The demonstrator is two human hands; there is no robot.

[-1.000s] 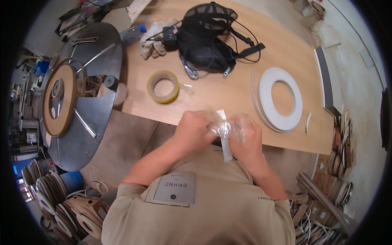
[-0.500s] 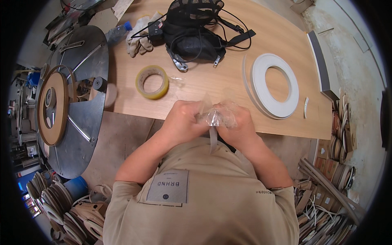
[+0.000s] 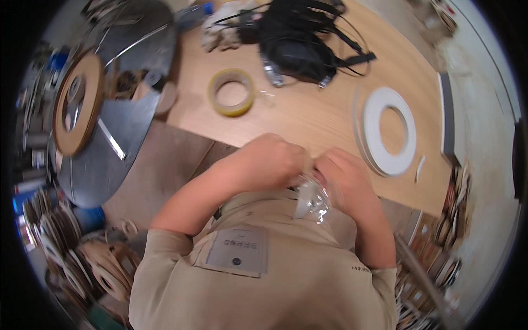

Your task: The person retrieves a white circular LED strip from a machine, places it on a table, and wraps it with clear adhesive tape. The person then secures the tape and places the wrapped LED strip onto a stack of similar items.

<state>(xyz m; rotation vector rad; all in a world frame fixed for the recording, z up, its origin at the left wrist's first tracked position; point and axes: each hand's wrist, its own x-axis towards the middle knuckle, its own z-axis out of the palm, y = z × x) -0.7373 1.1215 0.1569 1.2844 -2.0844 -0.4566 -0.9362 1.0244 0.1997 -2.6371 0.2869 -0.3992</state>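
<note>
My left hand (image 3: 278, 159) and my right hand (image 3: 346, 176) are close together over the near edge of the table, fingers curled in. A crumpled piece of clear adhesive tape (image 3: 316, 203) is pinched between them and hangs down in front of my shirt, shiny in the light. Motion blur hides the exact fingertip grip. Beyond my left hand, a yellowish roll of clear packing tape (image 3: 249, 102) lies flat on the table. A white coil of edge banding (image 3: 405, 135) lies beyond my right hand.
The wooden table (image 3: 308, 124) carries a black mesh bag with straps (image 3: 297, 58), white gloves (image 3: 220, 36) and a small white strip (image 3: 421, 168). At left stands a round metal reel (image 3: 118, 140) with a brown coil (image 3: 61, 118). More coils (image 3: 55, 231) are stacked on the floor.
My view has turned, so the table appears tilted and shifted right. My hands are lower over the edge, and the crumpled tape now dangles below them rather than sitting between them.
</note>
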